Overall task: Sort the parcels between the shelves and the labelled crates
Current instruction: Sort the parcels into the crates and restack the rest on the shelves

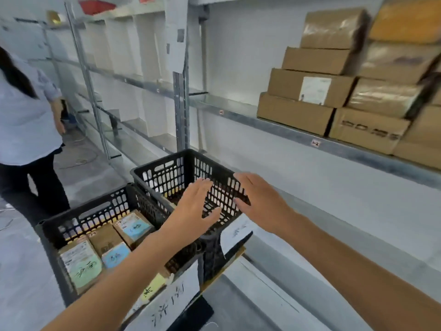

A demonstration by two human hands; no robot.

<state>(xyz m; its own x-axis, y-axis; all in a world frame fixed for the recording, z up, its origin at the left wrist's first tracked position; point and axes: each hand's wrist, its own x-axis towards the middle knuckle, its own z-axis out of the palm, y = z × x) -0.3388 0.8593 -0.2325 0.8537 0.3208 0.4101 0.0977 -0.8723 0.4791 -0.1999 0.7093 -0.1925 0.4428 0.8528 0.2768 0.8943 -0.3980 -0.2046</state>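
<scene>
As left hand (198, 206) and right hand (260, 201) reach over a crate (164, 161), both spread empty.

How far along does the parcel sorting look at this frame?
Done: several labelled brown parcels lie in the nearer black plastic crate. In hand: nothing; the left hand and right hand are open over the farther black crate. Left: possibly the brown cardboard boxes stacked on the metal shelf.

2 black crates (167, 177), labelled parcels (81, 263) in the nearer one; brown boxes (296, 113) stacked on shelf (281, 131)
</scene>
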